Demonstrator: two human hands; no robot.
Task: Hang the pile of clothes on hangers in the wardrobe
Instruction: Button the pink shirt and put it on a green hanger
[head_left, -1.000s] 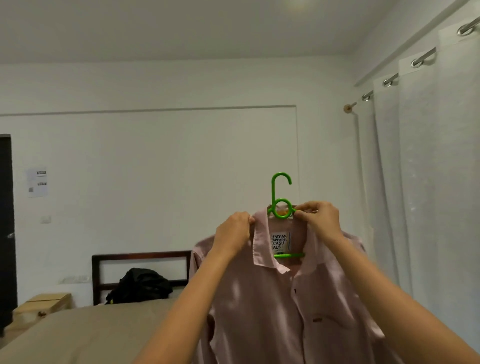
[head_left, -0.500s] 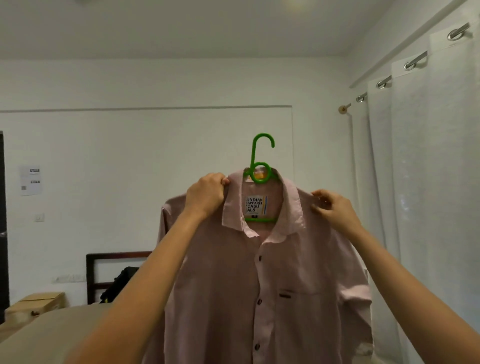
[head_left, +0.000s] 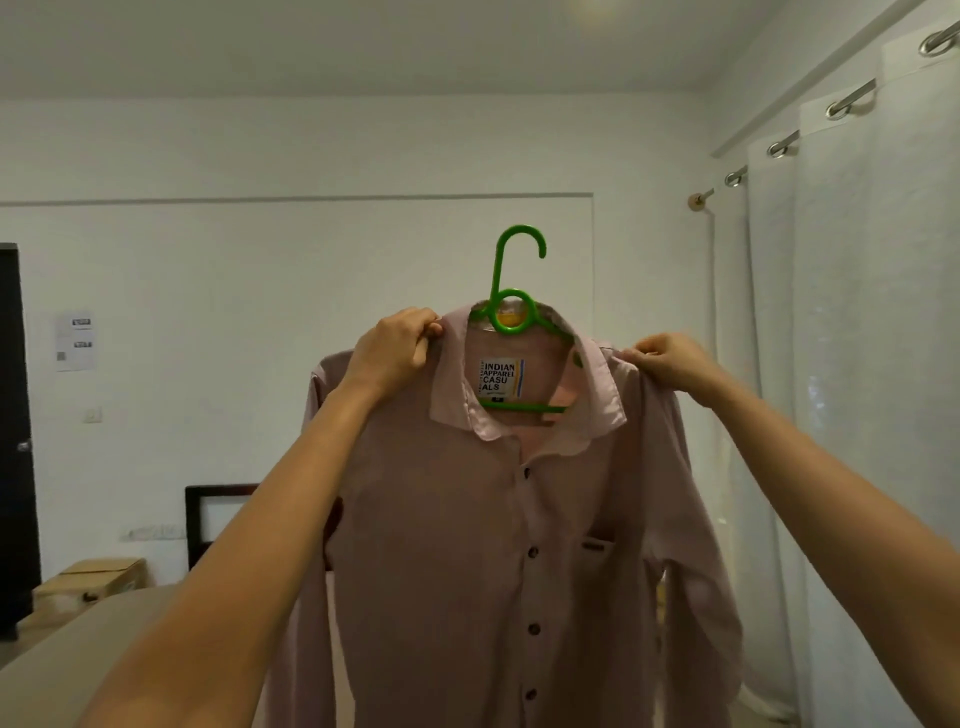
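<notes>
Pink shirt (head_left: 498, 545) on green hanger (head_left: 511, 312), held up mid-air. Left hand (head_left: 392, 348) grips left shoulder seam, right hand (head_left: 670, 361) pinches right shoulder. Step: squaring shirt on hanger. Next: carry to wardrobe, hook rail.

shirt (head_left: 493, 545): on hanger (head_left: 511, 312), before wall (head_left: 260, 286).
hands: left hand (head_left: 392, 348), right hand (head_left: 670, 361) either side of collar (head_left: 597, 395).
curtain (head_left: 857, 364): right of shirt.
box (head_left: 98, 577): left, behind bed (head_left: 78, 654).

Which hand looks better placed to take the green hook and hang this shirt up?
Probably the left hand: it grips the shirt at the collar, right beside the green hanger. The right hand pinches the shoulder, farther out.
</notes>
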